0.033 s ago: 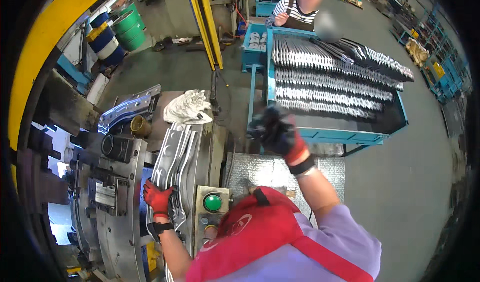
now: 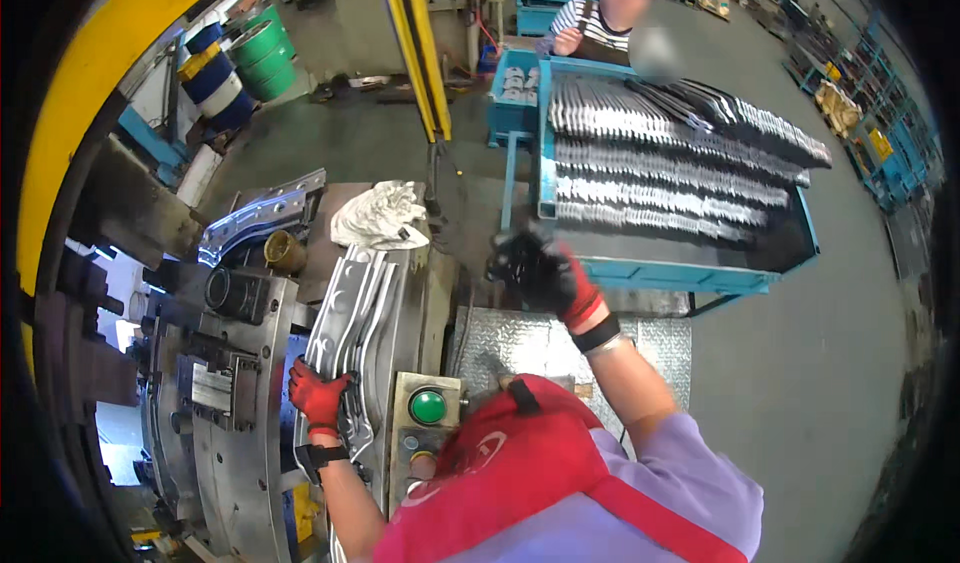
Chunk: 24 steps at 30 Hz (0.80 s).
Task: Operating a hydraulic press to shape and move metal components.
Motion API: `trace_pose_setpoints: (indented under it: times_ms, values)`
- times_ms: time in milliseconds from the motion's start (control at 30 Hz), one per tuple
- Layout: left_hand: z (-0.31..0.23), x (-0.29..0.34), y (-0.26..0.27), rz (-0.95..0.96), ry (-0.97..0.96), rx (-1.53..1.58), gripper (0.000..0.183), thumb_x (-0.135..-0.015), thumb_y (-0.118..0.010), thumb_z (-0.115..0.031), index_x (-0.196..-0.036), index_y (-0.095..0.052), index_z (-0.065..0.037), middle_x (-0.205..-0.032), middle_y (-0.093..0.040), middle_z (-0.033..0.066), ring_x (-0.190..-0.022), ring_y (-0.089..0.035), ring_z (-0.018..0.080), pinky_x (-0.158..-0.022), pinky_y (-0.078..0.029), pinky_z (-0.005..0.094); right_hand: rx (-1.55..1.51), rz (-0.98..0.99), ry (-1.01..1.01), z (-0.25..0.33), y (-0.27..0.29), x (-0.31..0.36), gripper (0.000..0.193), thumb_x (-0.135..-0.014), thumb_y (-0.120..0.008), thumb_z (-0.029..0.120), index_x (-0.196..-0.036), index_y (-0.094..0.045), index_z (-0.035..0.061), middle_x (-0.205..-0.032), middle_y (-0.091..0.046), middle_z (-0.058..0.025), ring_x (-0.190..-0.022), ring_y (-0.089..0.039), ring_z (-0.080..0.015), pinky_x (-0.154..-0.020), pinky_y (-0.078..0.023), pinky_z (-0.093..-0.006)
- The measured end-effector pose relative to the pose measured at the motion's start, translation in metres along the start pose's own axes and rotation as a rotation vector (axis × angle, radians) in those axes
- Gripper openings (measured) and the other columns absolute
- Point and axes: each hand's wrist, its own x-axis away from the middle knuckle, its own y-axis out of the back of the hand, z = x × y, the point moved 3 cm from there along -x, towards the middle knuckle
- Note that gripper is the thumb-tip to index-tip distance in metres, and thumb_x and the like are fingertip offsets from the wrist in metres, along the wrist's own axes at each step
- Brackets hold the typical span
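My left hand (image 2: pixel 319 397), in a red glove, grips a long, curved pressed-metal part (image 2: pixel 335 315) across its width, with fingers at one edge and thumb at the other. This part lies beside similar nested ones on the metal bench, next to the press. My right hand (image 2: pixel 538 272), palm side black in its glove, is raised in the air before the near edge of the blue bin (image 2: pixel 670 274). Its fingers are loosely bent and apart, somewhat blurred, and I see nothing in them.
Several rows of dark metal parts (image 2: pixel 660 153) fill the blue bin; a person (image 2: pixel 590 29) stands behind it. A green button (image 2: pixel 428 407) sits on a box right of my left hand. A white cloth (image 2: pixel 378 215) and a brown cup (image 2: pixel 285 251) lie farther up the bench.
My right hand has shifted slightly down and to the left and looks less blurred. My left hand keeps its hold on the metal part.
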Motion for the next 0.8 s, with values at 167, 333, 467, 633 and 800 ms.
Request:
trace_pose_setpoints:
  times_ms: [167, 333, 467, 633, 800]
  values:
    - [-0.002, 0.005, 0.000, -0.044, -0.055, 0.015, 0.092, -0.037, -0.079, -0.041, -0.110, -0.038, -0.002, -0.101, -0.049, 0.0170, -0.093, -0.048, 0.0344, -0.079, -0.039, 0.0402, 0.018, -0.454, -0.237, -0.085, 0.167, 0.053, 0.034, -0.085, -0.044, 0.038, -0.099, -0.051, 0.0086, -0.093, -0.056, -0.0077, -0.084, -0.054, -0.0213, -0.077, -0.044, -0.0353]
    - [0.002, 0.007, 0.004, 0.014, 0.003, 0.017, 0.095, -0.037, -0.078, -0.043, -0.112, -0.036, -0.003, -0.102, -0.049, 0.0175, -0.094, -0.048, 0.0344, -0.081, -0.038, 0.0406, 0.193, -0.768, -0.551, -0.118, 0.279, 0.150, 0.029, -0.081, -0.051, 0.035, -0.093, -0.052, 0.0081, -0.080, -0.059, -0.0078, -0.072, -0.058, -0.0211, -0.068, -0.048, -0.0340]
    - [0.001, 0.012, 0.009, -0.041, -0.024, 0.069, 0.092, -0.037, -0.079, -0.041, -0.109, -0.037, -0.003, -0.101, -0.049, 0.0180, -0.092, -0.048, 0.0351, -0.079, -0.038, 0.0412, 0.763, -0.898, -0.806, -0.112, 0.266, 0.179, 0.037, -0.084, -0.047, 0.033, -0.098, -0.052, -0.0010, -0.087, -0.060, -0.0132, -0.075, -0.059, -0.0219, -0.061, -0.049, -0.0355]
    - [-0.005, 0.008, 0.009, -0.054, -0.016, 0.052, 0.089, -0.038, -0.079, -0.041, -0.107, -0.039, -0.003, -0.099, -0.049, 0.0171, -0.091, -0.048, 0.0349, -0.078, -0.038, 0.0417, 0.749, -0.829, -0.829, -0.123, 0.256, 0.179, 0.027, -0.081, -0.048, 0.030, -0.081, -0.056, 0.0040, -0.070, -0.059, -0.0093, -0.055, -0.056, -0.0192, -0.047, -0.045, -0.0324]
    - [-0.009, 0.005, 0.009, -0.048, -0.001, 0.042, 0.086, -0.040, -0.078, -0.041, -0.106, -0.039, -0.003, -0.099, -0.049, 0.0170, -0.091, -0.048, 0.0344, -0.077, -0.039, 0.0411, 1.345, -0.166, -0.782, -0.136, 0.251, 0.159, 0.019, -0.076, -0.058, 0.017, -0.090, -0.057, 0.0036, -0.077, -0.060, -0.0108, -0.064, -0.060, -0.0174, -0.052, -0.049, -0.0288]
